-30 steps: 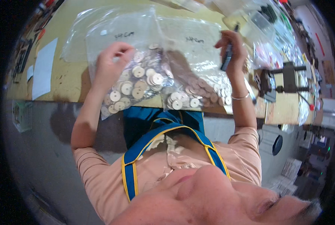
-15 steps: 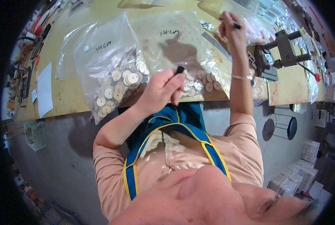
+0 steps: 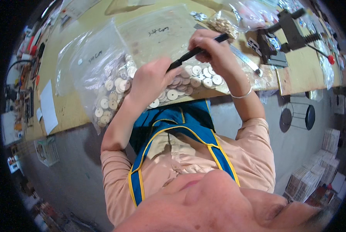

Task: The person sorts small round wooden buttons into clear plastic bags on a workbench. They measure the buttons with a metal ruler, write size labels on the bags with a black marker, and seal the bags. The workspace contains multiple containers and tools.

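Black marker [image 3: 189, 56] slants from left grip [image 3: 154, 74] up through right grip [image 3: 214, 51].

A yellowish desk [image 3: 66, 112] is carrying two clear plastic bags side by side; the left bag [image 3: 97, 73] and the right bag [image 3: 142, 40] are holding pale round discs [image 3: 120, 85]. Toward the desk's left end, a white sheet [image 3: 49, 106] is lying flat. Right of the bags, a metal ruler [image 3: 244, 60] is lying near a dark metal clamping tool [image 3: 273, 56].
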Motion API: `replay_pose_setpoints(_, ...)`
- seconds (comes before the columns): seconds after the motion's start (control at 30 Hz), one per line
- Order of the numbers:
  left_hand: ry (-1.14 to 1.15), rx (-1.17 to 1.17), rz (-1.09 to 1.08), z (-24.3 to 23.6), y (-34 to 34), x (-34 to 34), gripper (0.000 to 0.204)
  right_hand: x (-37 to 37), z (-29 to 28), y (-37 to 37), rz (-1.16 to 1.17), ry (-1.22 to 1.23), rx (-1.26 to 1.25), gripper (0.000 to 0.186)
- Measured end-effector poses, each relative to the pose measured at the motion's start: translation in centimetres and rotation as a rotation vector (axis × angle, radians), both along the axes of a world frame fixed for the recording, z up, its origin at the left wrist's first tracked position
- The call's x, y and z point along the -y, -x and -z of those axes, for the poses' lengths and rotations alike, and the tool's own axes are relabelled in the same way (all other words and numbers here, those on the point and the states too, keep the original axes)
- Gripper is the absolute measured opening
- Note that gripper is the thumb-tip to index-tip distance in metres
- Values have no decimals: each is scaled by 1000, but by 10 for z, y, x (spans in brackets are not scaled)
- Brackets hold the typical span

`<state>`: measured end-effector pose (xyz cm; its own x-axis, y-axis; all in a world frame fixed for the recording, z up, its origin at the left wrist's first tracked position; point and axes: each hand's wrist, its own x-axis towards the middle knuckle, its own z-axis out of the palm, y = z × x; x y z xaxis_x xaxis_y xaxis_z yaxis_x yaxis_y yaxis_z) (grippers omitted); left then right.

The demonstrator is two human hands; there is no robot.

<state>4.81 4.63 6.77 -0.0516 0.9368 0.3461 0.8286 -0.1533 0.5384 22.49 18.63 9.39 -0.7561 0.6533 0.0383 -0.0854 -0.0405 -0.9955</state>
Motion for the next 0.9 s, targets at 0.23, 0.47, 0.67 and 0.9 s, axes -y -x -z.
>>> replay_pose_setpoints(0.23, 119, 32, 187, -13, -11, 23, 24, 37, 35, -11, -66, 376, -210, 22)
replay_pose_setpoints(0.47, 154, 168, 210, -13, -17, 25, 29, 56, 33, -6, -24, 438, -256, 25)
replay_pose_setpoints(0.67, 37, 213, 206, -2, -23, 35, 29, 78, 47, 1, -13, 525, -430, 28)
replay_pose_setpoints(0.9, -194, 132, 290, 8, -29, 34, 29, 98, 41, -3, 110, 410, -407, 30)
